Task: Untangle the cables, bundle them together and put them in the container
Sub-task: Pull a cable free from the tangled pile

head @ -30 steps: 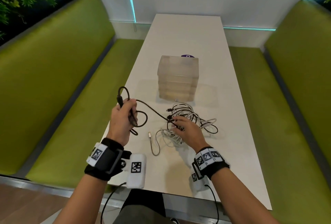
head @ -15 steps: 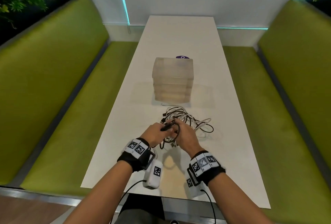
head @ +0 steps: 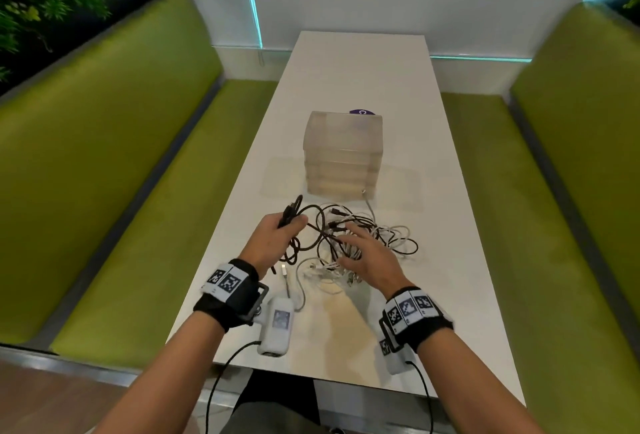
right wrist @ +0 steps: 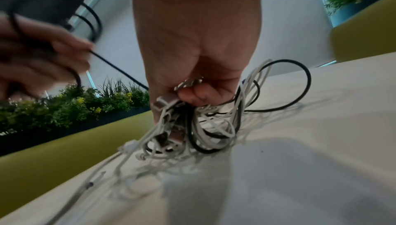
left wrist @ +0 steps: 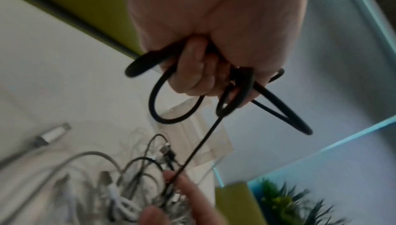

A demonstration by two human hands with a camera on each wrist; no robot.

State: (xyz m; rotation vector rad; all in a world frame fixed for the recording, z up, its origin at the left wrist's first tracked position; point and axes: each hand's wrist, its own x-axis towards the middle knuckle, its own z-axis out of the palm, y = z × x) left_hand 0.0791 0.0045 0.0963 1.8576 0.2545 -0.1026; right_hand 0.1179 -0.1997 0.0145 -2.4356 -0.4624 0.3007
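A long white tabletop (head: 363, 62) stands between two green benches (head: 114, 170). The left hand (head: 273, 239) grips black cable loops (head: 294, 217); the right hand (head: 367, 255) clutches the tangled cables (head: 391, 236) near the near edge. The container (head: 343, 153) stands mid-table.

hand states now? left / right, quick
Left hand: closed, gripping loops of the black cable.
Right hand: fingers curled into the cable tangle on the table, gripping part of it.
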